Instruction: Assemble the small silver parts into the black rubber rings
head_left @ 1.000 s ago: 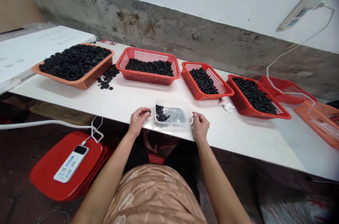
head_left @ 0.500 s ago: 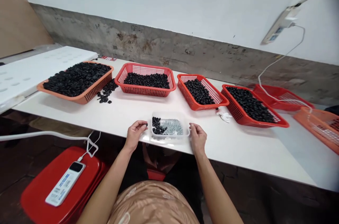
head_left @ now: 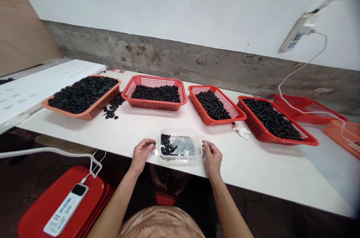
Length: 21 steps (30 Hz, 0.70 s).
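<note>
A clear plastic box sits near the table's front edge, with small black ring-like parts in its left side and shiny silvery small parts in the rest. Just left of it, my left hand pinches a small black part between thumb and fingertip. My right hand is at the box's right end, thumb and fingers closed together. Whatever those right fingertips hold, if anything, is too small to make out.
Behind the box stand an orange basket and red baskets, heaped with black parts. Loose black pieces lie between the left ones. A white crumpled scrap and a charging cable are at right. A power bank rests on a red stool.
The camera has tilted up slightly, so the table and baskets sit lower in view. Both hands stay beside the box, the left still pinching the black part.
</note>
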Motion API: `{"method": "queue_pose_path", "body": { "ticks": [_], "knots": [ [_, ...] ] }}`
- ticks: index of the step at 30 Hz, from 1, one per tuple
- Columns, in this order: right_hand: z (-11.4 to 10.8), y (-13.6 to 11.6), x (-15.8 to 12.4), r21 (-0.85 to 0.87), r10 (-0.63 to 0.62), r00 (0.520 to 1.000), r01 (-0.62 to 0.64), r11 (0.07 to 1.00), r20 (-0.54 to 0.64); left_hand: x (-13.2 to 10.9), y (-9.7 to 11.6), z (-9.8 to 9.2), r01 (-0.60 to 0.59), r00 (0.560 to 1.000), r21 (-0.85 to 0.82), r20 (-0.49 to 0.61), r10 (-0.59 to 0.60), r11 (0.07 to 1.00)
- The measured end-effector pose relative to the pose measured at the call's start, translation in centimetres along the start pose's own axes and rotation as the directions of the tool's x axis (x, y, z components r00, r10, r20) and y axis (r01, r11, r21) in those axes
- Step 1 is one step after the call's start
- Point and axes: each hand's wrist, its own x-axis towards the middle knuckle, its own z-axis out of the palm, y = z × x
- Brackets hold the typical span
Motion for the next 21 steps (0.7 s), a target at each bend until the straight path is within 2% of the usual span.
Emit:
{"method": "queue_pose_path", "body": {
  "ticks": [16, 21],
  "knots": [
    [-0.1, 0.2, -0.1, 0.020, 0.034, 0.999, -0.034, 0.999, -0.001, 0.0, 0.0, -0.1, 0.027, 1.000, 0.007, -0.006, -0.027, 1.000],
    [0.0, -0.5, -0.1, 0.032, 0.044, 0.997, -0.042, 0.999, -0.067, -0.1, 0.1, -0.2, 0.051, 0.999, 0.007, 0.008, -0.051, 0.999]
  ]
}}
